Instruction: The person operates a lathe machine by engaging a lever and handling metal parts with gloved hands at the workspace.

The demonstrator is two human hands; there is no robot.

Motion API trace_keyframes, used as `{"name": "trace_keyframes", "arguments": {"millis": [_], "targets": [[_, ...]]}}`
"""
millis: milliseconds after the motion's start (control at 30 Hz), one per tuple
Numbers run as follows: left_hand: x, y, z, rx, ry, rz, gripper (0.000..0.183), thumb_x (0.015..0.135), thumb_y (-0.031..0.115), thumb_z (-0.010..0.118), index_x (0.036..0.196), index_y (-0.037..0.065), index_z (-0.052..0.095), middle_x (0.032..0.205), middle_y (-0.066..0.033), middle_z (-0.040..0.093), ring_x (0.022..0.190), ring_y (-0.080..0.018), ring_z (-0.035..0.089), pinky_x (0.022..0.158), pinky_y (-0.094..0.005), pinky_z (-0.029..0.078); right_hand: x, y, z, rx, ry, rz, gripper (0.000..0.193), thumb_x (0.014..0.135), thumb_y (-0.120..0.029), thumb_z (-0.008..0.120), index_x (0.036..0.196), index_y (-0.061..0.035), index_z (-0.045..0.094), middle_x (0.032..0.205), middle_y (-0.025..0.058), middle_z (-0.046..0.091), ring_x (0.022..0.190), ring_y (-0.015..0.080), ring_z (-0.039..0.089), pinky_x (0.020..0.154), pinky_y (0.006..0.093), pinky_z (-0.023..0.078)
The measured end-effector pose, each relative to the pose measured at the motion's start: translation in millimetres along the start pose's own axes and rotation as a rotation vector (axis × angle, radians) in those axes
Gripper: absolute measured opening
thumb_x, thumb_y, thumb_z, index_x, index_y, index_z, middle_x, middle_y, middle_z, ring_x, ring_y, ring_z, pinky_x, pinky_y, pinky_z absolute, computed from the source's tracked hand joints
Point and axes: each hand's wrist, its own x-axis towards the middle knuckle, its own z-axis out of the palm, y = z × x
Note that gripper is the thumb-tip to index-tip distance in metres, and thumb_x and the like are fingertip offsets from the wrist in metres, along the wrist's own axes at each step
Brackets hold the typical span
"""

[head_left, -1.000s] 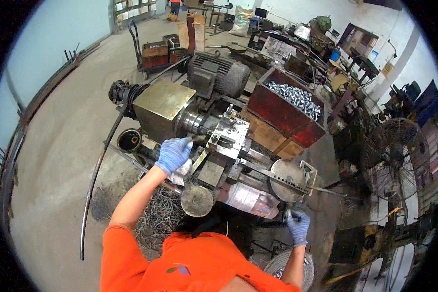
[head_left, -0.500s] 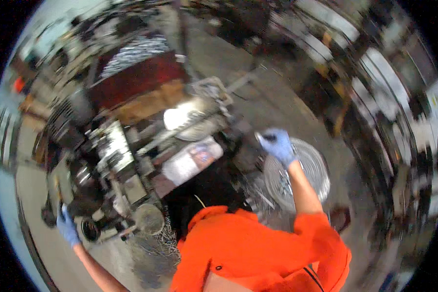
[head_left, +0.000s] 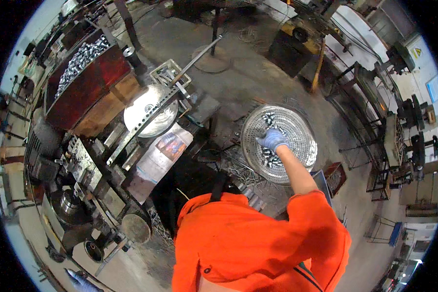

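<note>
My right hand (head_left: pixel 273 139), in a blue glove, reaches down into a round perforated metal basin (head_left: pixel 304 163). Its fingers are bent over a pile of small shiny metal cylinders (head_left: pixel 271 158) and look closed; what is between them is hidden. At the lower left edge shows part of my left hand (head_left: pixel 82 282), also gloved. Its fingers are stretched out, with no held thing visible. Above it stands a machine with a round metal chuck (head_left: pixel 70 202) and a black-rimmed handwheel (head_left: pixel 93 251).
A red bin (head_left: pixel 95 73) heaped with metal cylinders stands at far left. Before it are a bright round plate (head_left: pixel 155 124), a perforated bar (head_left: pixel 146 121) and a printed sheet (head_left: pixel 163 155). Metal scraps (head_left: pixel 241 168) lie beside the basin. A reddish box (head_left: pixel 335 177) sits right.
My right hand has moved from the basin's upper left edge in over the cylinders. My left hand has shifted down toward the picture's rim. The whole view has turned.
</note>
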Motion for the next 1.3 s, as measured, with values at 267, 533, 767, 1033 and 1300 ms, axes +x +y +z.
{"name": "trace_keyframes", "arguments": {"millis": [267, 533, 767, 1033, 1300], "targets": [[-48.0, 52.9, -25.5, -0.003, -0.030, -0.143, 0.049, 0.094, 0.037, 0.048, 0.127, 0.001, 0.050, 0.072, -0.0006, 0.050, 0.060, -0.0105, 0.043, 0.054, -0.0245, 0.039, 30.7, -21.7, 27.3, -0.317, -0.095, -0.061, 0.063, 0.075, -0.059, 0.054, 0.101, -0.0035, 0.066, 0.107, 0.0175, 0.063, 0.100, 0.0334, 0.060, 0.089, 0.0417, 0.045], [-74.9, 103.4, -6.8, -0.208, -0.047, -0.144, 0.035, 0.092, 0.026, 0.054, 0.117, 0.003, 0.059, 0.071, 0.0009, 0.053, 0.062, -0.0053, 0.046, 0.053, -0.0225, 0.040, 46.6, 9.3, 42.0, 0.198, 0.241, -0.251, 0.047, 0.074, -0.042, 0.068, 0.095, 0.0011, 0.067, 0.084, 0.0186, 0.068, 0.080, 0.0329, 0.066, 0.076, 0.0384, 0.051], [-93.9, 231.4, 68.4, -0.412, -0.460, 0.041, 0.043, 0.088, 0.038, 0.053, 0.110, 0.002, 0.061, 0.091, -0.0138, 0.067, 0.084, -0.0197, 0.065, 0.075, -0.0326, 0.049, -47.8, -180.5, -30.2, 0.622, 0.259, -0.934, 0.027, 0.074, -0.019, 0.072, 0.092, 0.0002, 0.068, 0.092, 0.0118, 0.065, 0.090, 0.0224, 0.060, 0.082, 0.0305, 0.046], [-122.1, 286.6, 148.3, -0.637, -0.741, 0.200, 0.047, 0.085, 0.049, 0.054, 0.090, 0.005, 0.067, 0.067, -0.0123, 0.063, 0.064, -0.0242, 0.061, 0.061, -0.0366, 0.047, -215.2, -360.6, -72.4, 0.290, 0.254, -1.863, 0.032, 0.067, -0.029, 0.074, 0.092, -0.0107, 0.066, 0.108, 0.0157, 0.053, 0.099, 0.0334, 0.053, 0.082, 0.0435, 0.043], [-123.7, 241.8, 127.5, -0.804, -0.629, 0.170, 0.048, 0.087, 0.046, 0.054, 0.084, 0.000, 0.066, 0.058, -0.0054, 0.058, 0.051, -0.0108, 0.050, 0.051, -0.0293, 0.043, -226.2, -394.9, -49.7, 0.264, 0.052, -2.019, 0.022, 0.072, -0.029, 0.070, 0.078, -0.0089, 0.067, 0.106, 0.0190, 0.057, 0.096, 0.0356, 0.056, 0.083, 0.0432, 0.045]]}}
